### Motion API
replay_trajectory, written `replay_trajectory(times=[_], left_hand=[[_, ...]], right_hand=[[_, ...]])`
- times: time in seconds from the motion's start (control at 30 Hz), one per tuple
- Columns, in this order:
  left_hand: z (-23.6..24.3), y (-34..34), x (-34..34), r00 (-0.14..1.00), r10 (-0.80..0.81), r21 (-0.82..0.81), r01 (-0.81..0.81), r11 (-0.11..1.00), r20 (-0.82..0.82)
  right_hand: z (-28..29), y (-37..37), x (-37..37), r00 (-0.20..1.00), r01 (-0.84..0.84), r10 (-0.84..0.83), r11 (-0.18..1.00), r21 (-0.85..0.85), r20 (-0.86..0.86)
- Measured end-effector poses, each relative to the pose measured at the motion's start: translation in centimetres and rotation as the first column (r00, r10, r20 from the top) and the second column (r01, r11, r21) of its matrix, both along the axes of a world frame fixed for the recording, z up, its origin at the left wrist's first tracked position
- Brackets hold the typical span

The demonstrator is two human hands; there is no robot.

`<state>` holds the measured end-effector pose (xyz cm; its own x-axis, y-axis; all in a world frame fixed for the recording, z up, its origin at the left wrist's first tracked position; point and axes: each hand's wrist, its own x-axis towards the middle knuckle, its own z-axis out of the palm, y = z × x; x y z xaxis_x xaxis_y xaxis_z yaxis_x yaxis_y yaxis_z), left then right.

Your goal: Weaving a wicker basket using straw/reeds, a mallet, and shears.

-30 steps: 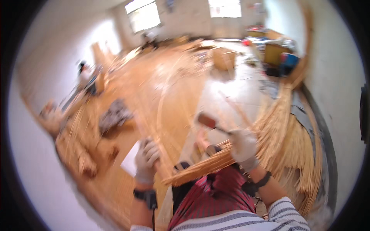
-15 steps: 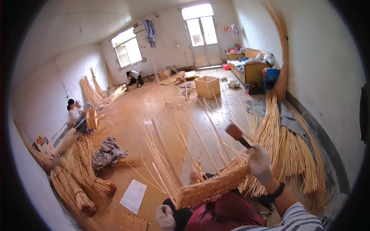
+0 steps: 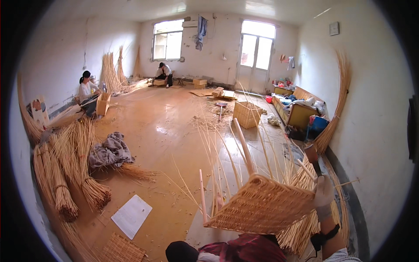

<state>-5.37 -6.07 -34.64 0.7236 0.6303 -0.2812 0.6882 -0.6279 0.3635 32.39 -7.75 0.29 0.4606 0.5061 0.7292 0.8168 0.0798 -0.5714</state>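
My gloved right hand [image 3: 324,192] grips a tool with a brown block head [image 3: 311,153] and dark handle at the right edge of a woven panel [image 3: 257,203]. The panel tilts in front of me, with long loose canes [image 3: 235,166] and thicker pale rods [image 3: 242,139] rising from it. What looks like my gloved left hand [image 3: 208,257] shows only as a white patch at the lower edge, under the panel beside dark red fabric [image 3: 244,248]; its fingers are hidden.
Cane bundles [image 3: 80,170] and grey cloth [image 3: 113,153] lie left, near a white sheet [image 3: 131,214] and a woven mat [image 3: 124,249]. More canes [image 3: 297,218] lie right. A square basket [image 3: 246,115] stands mid-floor. Two people [image 3: 87,89] [image 3: 163,74] sit farther back. A bench [image 3: 294,111] lines the right wall.
The woven panel has tilted up to show its broad face. My right hand has moved right with the tool; my left hand has dropped from the panel toward the lower edge. My view has shifted.
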Motion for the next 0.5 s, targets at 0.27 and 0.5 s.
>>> replay_trajectory(times=[0.27, 0.5], left_hand=[[1.8, 3.6, -3.1, 0.651, 0.51, -0.497, -0.228, 0.838, 0.562], [8.9, 5.0, -17.2, -0.323, 0.583, -0.577, -0.75, 0.322, 0.746]], right_hand=[[4.7, 5.4, -5.4, 0.998, -0.054, 0.051, 0.997, 0.06, 0.039], [3.2, 2.1, -6.2, 0.987, -0.04, 0.033, 0.998, 0.046, 0.159]])
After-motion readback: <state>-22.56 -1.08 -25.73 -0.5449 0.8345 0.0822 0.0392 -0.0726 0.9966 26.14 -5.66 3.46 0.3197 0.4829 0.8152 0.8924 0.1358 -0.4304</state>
